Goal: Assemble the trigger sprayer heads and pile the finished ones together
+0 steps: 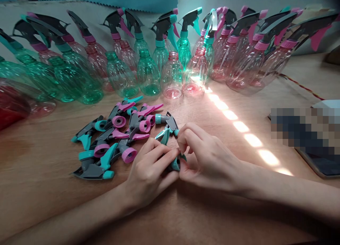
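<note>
My left hand (147,168) is closed around a grey and teal spray trigger head (175,163), low over the table. Most of that head is hidden by my fingers; its teal collar shows between my two hands. With thumb and fingertips bent together, my right hand (209,156) pinches at the collar's right side. Whether a small separate part sits in that pinch, I cannot tell. Just beyond my fingers lies another teal and grey trigger head (170,122). A pile of loose trigger heads with pink collars (129,155) and teal collars (86,155) spreads to the left.
Behind the pile stand open green bottles (148,74) and clear pink bottles (172,78). Several bottles fitted with spray heads (160,32) line the wall. A dark phone-like device (318,163), partly pixelated, lies at right, near a twisted wire (302,85). Sunlight patches (252,140) cross the wooden table.
</note>
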{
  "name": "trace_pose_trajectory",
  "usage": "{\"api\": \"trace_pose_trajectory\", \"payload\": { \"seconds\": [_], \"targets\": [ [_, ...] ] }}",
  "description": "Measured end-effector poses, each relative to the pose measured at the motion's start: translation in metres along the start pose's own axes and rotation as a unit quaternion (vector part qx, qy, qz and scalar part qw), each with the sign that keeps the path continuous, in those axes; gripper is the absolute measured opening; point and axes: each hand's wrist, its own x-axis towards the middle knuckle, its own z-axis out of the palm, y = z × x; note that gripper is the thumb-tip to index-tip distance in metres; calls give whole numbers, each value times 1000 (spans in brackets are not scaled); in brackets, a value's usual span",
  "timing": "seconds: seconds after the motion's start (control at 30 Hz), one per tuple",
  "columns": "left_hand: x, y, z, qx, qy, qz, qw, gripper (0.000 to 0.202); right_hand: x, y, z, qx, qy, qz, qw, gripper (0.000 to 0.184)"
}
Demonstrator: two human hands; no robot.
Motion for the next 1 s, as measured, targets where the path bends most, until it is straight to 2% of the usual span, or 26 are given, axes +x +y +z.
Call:
{"api": "trace_pose_trajectory", "payload": {
  "seconds": [0.17,0.27,0.4,0.57,0.73,0.87,1.0],
  "targets": [
    [-2,-3,1,-33,-7,-62,997,25,7,5,-21,92,-85,44,991,15],
    [-4,-3,2,-64,2,-88,994,31,7,4,-36,75,-127,46,988,13],
    [-5,-3,0,-94,-23,-62,993,26,7,0,-45,31,-175,41,983,10],
    [-2,-4,-2,-93,-34,-48,994,22,6,-3,-42,13,-179,19,984,6],
    [-1,-4,0,-74,-30,-41,996,24,3,-2,-39,26,-147,48,988,13],
    [0,-3,1,-58,-40,-16,997,17,4,-3,-43,33,-172,44,984,16],
    [1,-2,0,-75,-59,-10,995,13,7,-5,-46,16,-204,11,979,17]
  ]
}}
